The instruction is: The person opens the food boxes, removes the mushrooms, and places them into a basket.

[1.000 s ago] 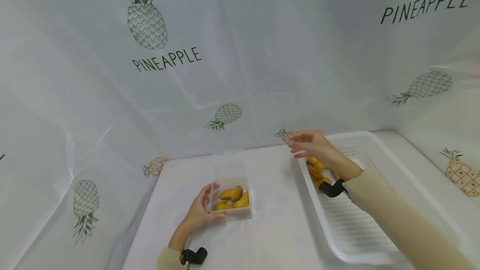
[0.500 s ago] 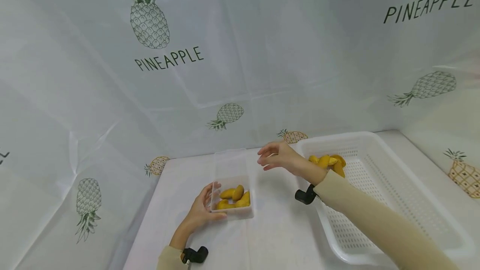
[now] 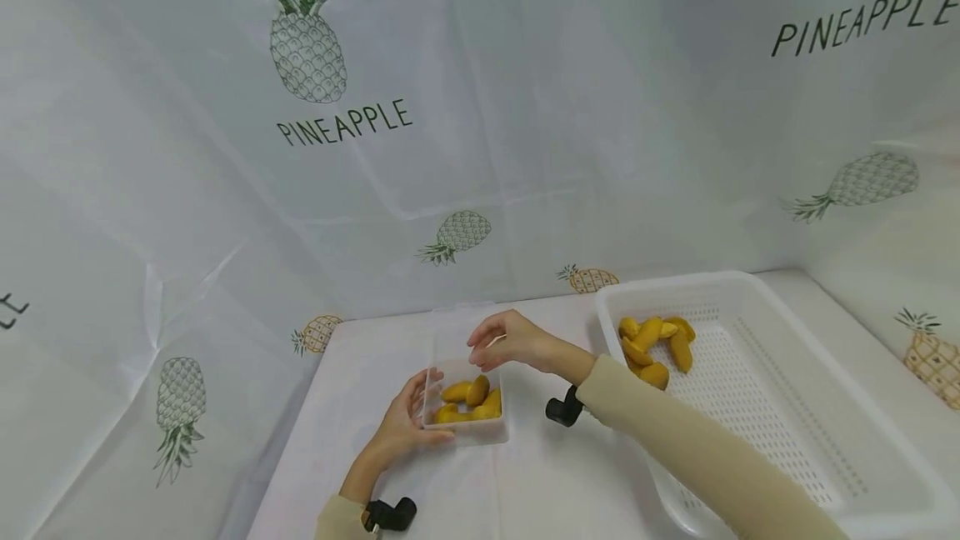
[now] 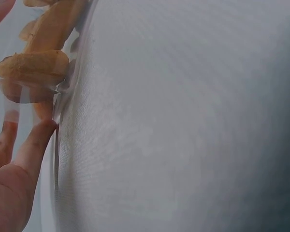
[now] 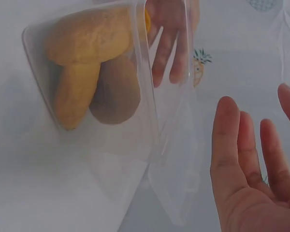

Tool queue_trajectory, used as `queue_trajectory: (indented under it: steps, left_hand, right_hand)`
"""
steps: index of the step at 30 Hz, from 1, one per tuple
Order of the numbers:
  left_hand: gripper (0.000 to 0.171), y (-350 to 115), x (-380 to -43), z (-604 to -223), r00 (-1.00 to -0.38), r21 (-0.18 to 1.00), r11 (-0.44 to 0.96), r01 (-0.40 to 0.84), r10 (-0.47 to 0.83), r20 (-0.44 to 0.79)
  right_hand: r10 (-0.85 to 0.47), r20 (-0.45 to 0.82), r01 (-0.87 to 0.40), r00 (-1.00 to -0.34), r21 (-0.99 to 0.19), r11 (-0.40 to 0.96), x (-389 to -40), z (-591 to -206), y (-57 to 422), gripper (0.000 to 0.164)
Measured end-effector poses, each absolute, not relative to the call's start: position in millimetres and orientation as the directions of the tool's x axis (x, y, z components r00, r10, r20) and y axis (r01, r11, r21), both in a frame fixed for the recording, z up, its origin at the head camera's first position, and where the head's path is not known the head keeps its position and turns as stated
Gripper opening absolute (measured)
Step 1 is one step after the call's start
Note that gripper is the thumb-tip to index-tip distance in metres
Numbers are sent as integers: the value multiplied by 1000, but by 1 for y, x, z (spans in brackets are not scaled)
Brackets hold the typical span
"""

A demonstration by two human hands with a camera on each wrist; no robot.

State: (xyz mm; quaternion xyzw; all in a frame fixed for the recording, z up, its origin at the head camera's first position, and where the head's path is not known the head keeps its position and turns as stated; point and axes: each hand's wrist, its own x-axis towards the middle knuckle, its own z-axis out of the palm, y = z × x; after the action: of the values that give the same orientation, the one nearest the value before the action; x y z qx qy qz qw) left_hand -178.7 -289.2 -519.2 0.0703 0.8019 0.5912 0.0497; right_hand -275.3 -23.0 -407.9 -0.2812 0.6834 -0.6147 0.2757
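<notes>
A clear plastic box (image 3: 480, 432) with its see-through lid (image 3: 452, 332) flipped up at the back stands on the white table. Several yellow-brown mushrooms (image 3: 455, 392) lie inside it; through the wall in the right wrist view one mushroom (image 5: 77, 92) shows cap and stem. My left hand (image 3: 401, 423) grips the box's left side, thumb along the near wall and fingers toward the back. Over the box's back right part hovers my right hand (image 3: 513, 342), fingers loosely bent. In the right wrist view nothing shows between those fingers (image 5: 227, 145) and the thumb.
To the right stands a large white perforated basket (image 3: 750, 407). Several more mushrooms (image 3: 645, 340) are heaped at its back left corner. A pineapple-printed sheet (image 3: 540, 148) rises behind and beside the table. A black wrist camera (image 3: 564, 408) sits on my right wrist.
My right hand has moved left and down from above the basket's back left corner to above the box. Mushrooms in the basket have come into view. My left hand keeps its grip.
</notes>
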Motion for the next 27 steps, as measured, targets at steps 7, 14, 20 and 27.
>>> queue_trajectory:
  steps: [7,14,20,27]
  left_hand:
    - [101,-290,-177,-519,-984,947,313,70,178,14]
    - [103,-290,-177,-520,-985,949,311,45,171,-9]
    - [103,-289,-177,-519,-986,945,321,54,166,0]
    - [104,-289,-178,-521,-984,952,299,72,176,19]
  right_hand:
    - [-801,-21,-196,-599,-965,172,-276,-417,-43,17]
    - [-868,-65,-265,-493,-938,221,-282,-426,-48,17]
    - [-910,-102,-336,-401,-908,249,-287,-430,-52,24]
    - [-923,-166,-394,-346,-867,304,-292,-431,-60,20]
